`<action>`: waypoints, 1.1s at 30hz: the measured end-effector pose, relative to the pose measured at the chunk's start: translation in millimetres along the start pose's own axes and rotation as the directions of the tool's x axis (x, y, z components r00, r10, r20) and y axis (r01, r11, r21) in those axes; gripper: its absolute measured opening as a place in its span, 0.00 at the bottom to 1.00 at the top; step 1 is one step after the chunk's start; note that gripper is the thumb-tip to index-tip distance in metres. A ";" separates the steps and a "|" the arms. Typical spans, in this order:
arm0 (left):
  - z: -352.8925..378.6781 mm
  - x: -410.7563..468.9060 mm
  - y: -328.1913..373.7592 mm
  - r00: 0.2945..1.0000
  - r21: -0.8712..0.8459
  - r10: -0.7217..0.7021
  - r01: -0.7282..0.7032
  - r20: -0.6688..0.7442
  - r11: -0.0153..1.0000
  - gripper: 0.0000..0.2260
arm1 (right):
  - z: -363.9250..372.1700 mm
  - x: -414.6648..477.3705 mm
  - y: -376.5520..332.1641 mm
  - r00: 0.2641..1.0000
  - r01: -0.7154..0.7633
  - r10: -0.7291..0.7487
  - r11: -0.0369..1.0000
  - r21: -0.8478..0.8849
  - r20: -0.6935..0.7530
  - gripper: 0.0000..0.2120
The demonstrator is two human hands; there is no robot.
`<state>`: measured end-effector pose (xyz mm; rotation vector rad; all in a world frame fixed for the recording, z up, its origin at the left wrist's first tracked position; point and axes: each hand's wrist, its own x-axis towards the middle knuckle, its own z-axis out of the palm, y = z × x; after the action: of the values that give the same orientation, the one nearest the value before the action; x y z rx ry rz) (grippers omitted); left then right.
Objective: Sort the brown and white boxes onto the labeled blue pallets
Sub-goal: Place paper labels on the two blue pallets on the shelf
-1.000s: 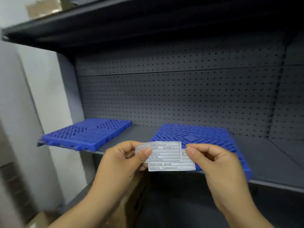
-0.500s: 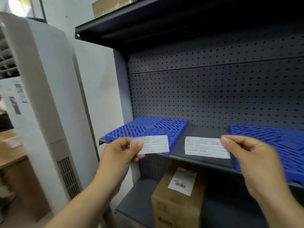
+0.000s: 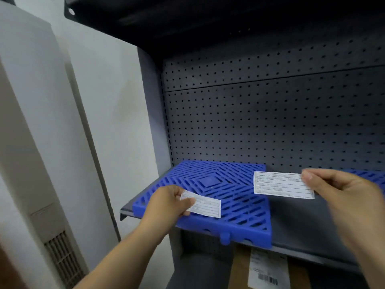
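Note:
A blue slotted pallet (image 3: 218, 197) lies at the left end of a dark grey shelf (image 3: 302, 228). My left hand (image 3: 168, 203) pinches a white paper label (image 3: 205, 206) low over the pallet's front left part. My right hand (image 3: 341, 190) holds a second white label (image 3: 281, 185) in the air above the shelf, just right of that pallet. Only an edge of a second blue pallet (image 3: 373, 177) shows behind my right hand. A brown cardboard box (image 3: 239, 274) with a white barcode sticker (image 3: 267, 272) stands on the level below.
A perforated dark back panel (image 3: 270, 122) closes the shelf behind. An upper shelf (image 3: 208, 17) overhangs. To the left stand a white wall (image 3: 100, 101) and a white unit with a vent grille (image 3: 62, 259).
The two labels, held together a second ago, are now apart, one per hand. The view has swung left and closer to the left pallet, and my left hand has lowered its label onto it.

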<state>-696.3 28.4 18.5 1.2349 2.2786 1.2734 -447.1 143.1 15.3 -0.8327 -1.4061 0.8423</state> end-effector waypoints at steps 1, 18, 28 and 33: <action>0.3 6.1 -1.1 1.000 0.083 0.006 -0.008 0.021 0.996 0.10 | 2.4 1.0 1.3 1.000 0.008 -0.008 1.000 -0.015 -0.008 0.07; 9.7 -15.9 -25.8 0.781 0.537 0.532 -0.617 0.326 0.576 0.34 | 1.1 -28.7 -17.9 0.992 -0.044 0.018 0.977 -0.207 -0.127 0.08; 8.2 -19.8 -33.4 0.797 0.473 0.499 -0.604 0.340 0.642 0.44 | -23.1 -52.5 -57.8 0.982 -0.037 -0.004 0.977 -0.212 -0.188 0.06; 17.3 -37.2 8.1 0.712 0.351 0.658 -0.698 0.247 0.624 0.29 | -89.9 -41.8 -66.1 0.962 -0.101 0.072 0.990 -0.099 -0.265 0.04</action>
<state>-659.3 11.7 8.4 2.4422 2.1322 0.8533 -356.8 75.4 53.5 -1.0584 -1.1989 0.6956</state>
